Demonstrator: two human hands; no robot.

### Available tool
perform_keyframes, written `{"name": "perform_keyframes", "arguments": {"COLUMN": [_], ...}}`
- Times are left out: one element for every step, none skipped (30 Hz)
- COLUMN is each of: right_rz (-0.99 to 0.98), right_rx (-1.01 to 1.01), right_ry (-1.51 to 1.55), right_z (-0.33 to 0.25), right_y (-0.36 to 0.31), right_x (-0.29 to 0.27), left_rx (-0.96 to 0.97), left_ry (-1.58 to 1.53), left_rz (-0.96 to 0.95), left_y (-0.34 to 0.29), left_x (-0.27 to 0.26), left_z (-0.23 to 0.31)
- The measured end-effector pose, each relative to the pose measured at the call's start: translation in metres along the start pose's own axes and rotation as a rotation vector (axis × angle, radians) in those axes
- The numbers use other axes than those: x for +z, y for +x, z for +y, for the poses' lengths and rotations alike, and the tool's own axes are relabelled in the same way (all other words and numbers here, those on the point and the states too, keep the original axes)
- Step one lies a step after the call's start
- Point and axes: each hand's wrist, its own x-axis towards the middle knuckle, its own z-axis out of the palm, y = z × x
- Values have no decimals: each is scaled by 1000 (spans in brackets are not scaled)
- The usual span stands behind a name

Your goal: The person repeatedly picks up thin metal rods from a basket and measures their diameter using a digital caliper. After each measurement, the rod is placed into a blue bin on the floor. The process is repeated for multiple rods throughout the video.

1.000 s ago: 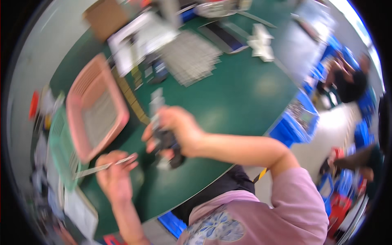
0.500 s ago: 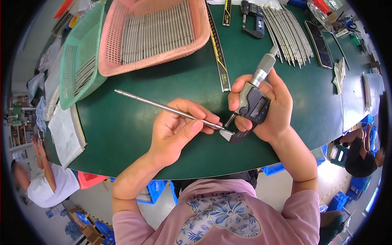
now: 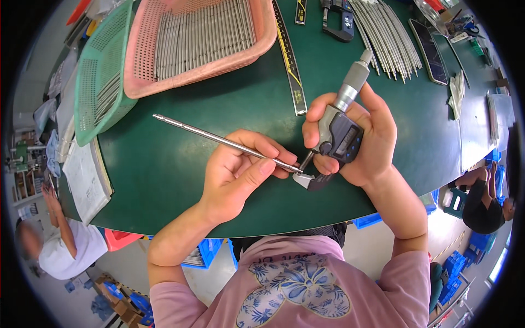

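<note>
Between the thumb and fingers of my left hand [image 3: 235, 172] is a slim steel rod [image 3: 202, 135], slanting from upper left down to the right. Its lower right end sits in the jaw of a digital micrometer [image 3: 333, 131], at the tip of the measuring spindle. Whether both measuring faces touch the rod is too small to tell. My right hand [image 3: 372, 136] is wrapped round the micrometer's frame, with the grey thimble pointing up and away from me.
A pink basket [image 3: 202, 74] full of steel rods stands at the far left, beside a green basket [image 3: 82, 117] with more. Beyond my hands lie a ruler [image 3: 292, 76], a second micrometer [image 3: 342, 24], loose rods [image 3: 388, 44] and a phone [image 3: 428, 52]. Papers [image 3: 87, 183] lie left.
The micrometer's spindle has come closer to the rod's end in the jaw. My hands hold nearly the same place, while the view has shifted slightly.
</note>
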Motion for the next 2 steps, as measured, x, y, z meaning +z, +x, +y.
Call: {"name": "perform_keyframes", "arguments": {"right_rz": [1,1], "right_rx": [0,0], "right_ry": [6,13], "right_z": [0,1], "right_y": [0,0], "right_x": [0,-1], "left_rx": [-5,-10], "left_ry": [-1,-3], "left_rz": [-4,-8], "left_y": [0,0], "left_x": [0,-1], "left_z": [0,0]}}
